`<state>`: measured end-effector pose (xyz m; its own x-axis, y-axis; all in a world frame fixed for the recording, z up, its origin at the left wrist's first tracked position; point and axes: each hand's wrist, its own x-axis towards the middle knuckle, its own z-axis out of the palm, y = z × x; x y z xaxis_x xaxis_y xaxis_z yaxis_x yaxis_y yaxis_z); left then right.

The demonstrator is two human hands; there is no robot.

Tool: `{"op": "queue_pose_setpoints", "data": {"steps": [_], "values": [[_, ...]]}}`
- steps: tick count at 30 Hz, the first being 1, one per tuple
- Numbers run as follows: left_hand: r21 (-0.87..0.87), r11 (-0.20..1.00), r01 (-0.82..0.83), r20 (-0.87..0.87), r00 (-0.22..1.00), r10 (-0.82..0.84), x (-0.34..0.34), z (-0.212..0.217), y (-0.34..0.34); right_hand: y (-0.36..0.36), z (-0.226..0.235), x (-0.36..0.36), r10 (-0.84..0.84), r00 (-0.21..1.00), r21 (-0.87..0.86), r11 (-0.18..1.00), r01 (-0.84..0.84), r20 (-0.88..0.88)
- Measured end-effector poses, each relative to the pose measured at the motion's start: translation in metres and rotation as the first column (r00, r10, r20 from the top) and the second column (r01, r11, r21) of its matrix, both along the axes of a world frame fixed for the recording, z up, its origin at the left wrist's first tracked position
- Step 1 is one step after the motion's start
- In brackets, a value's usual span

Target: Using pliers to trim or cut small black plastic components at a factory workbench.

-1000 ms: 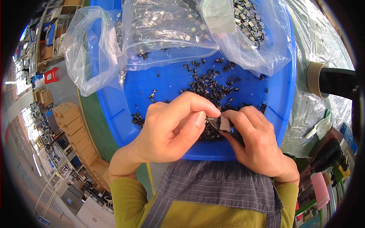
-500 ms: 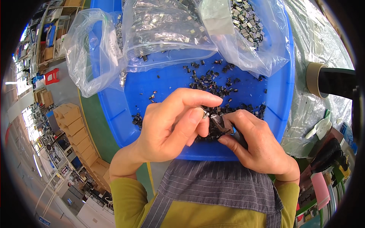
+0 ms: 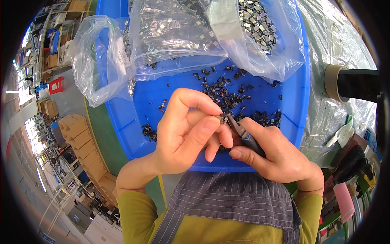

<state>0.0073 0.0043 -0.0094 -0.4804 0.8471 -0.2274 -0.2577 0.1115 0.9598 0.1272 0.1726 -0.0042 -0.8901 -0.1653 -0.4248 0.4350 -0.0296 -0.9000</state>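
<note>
Between the thumb and index finger of my left hand (image 3: 178,138) is a small metal-cased part (image 3: 223,119), pinched at the fingertips. My right hand (image 3: 280,152) is wrapped round a pair of pliers (image 3: 240,129) with dark handles and a touch of blue. The tips of their jaws meet the small part; whether they grip it I cannot tell. Both hands are above the near half of a blue tray (image 3: 150,89). Small black pieces (image 3: 223,94) lie scattered on its bottom, some hidden under my hands.
Clear plastic bags fill the tray's far side: a middle bag (image 3: 174,36), an emptier-looking left bag (image 3: 79,53), and a right bag (image 3: 280,67) holding small metal parts (image 3: 260,26). A tape roll (image 3: 335,83) and a white glove (image 3: 342,136) are at right. Cartons (image 3: 83,142) stand at left.
The pliers have turned and their jaws now reach the part at my left fingertips. My left index finger has drawn back slightly to the left. The view has shifted a little.
</note>
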Motion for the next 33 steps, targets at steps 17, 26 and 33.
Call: {"op": "queue_pose_setpoints", "data": {"steps": [17, 26, 33], "values": [[0.012, 0.989, -0.148, 0.357, 0.925, 0.134, 0.0, 0.001, 0.001, -0.002, -0.006, 0.004, -0.048, 0.999, -0.108, 0.993, 0.049, 0.012], [0.058, 0.986, -0.159, 0.239, 0.961, 0.141, 0.004, -0.001, 0.0, 0.001, -0.004, 0.002, -0.006, 1.0, -0.141, 0.99, 0.009, 0.024], [0.07, 0.989, -0.132, 0.219, 0.969, 0.113, 0.006, -0.003, 0.001, 0.004, -0.003, 0.002, 0.052, 0.998, -0.145, 0.988, -0.046, 0.038]]}}
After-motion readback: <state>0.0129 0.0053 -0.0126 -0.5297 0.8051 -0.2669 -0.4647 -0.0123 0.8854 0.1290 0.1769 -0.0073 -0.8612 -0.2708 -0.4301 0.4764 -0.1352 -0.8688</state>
